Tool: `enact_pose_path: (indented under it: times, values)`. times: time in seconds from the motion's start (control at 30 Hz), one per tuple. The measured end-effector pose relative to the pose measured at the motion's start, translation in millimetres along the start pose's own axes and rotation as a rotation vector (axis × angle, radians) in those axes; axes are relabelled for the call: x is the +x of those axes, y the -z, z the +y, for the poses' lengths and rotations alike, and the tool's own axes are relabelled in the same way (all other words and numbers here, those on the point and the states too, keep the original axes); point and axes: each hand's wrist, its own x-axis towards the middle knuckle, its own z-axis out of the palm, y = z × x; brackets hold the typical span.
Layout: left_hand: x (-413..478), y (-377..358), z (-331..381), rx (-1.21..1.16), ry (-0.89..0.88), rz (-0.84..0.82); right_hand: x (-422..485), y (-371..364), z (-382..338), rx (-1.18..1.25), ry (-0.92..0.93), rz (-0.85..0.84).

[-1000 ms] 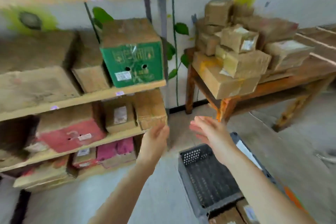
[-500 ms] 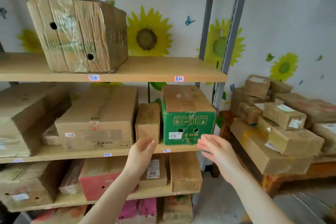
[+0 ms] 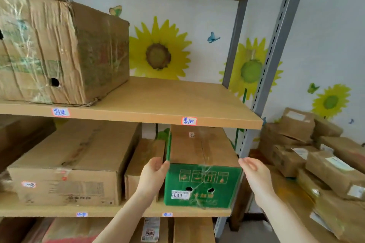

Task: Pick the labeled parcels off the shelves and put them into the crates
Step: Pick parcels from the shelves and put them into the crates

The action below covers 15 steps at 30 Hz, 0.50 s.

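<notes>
Palms inward, left hand (image 3: 154, 173) and right hand (image 3: 254, 173) flank green box (image 3: 203, 185).

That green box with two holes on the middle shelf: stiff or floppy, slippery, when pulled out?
The green box is probably stiff: its edges look square, unlike the crumpled carton above. Glossy tape across its front may make it slippery. It runs deep into the shelf, so it likely needs both the left hand and right hand.

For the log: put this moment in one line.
step: pre-grasp | green box, middle shelf | left hand at left corner | right hand open near right corner
</notes>
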Motion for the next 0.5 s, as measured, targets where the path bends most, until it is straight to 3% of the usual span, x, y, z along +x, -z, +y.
enact_pose_path:
  times: [0.3,0.5]
  values:
    - [36,-24,-19,0.076,0.090,-0.079,24,-24,20,-0.010,-0.118,-0.016]
    - [-7,-9,-18,0.002,-0.164,-0.074,-9,-6,10,0.105,-0.062,0.119]
